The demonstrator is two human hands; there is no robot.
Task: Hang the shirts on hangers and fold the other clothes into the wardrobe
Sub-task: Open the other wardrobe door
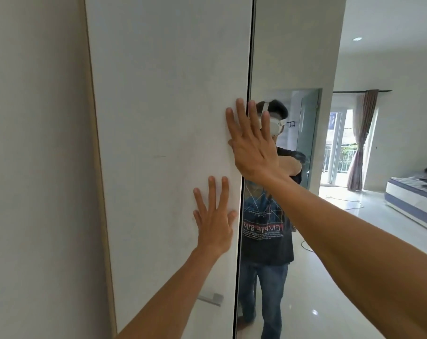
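Wardrobe (170, 69) stands close in front, its white door (158, 167) filling the left and middle of the view. Left hand (213, 221) lies flat on the door near its right edge, fingers straight and spread. Right hand (251, 145) presses higher up, also spread, over the seam between door and mirror (293, 57). A metal handle (211, 299) sits low on the door, beside the left forearm. The mirror shows the person in a dark T-shirt (266, 248) whose reversed print reads "EMPIRE STAT", cut off at the mirror's edge. Smaller lines under it are too fine to read. A bed (412, 199) and a curtain (361, 143) stand far right, well apart from the wardrobe.
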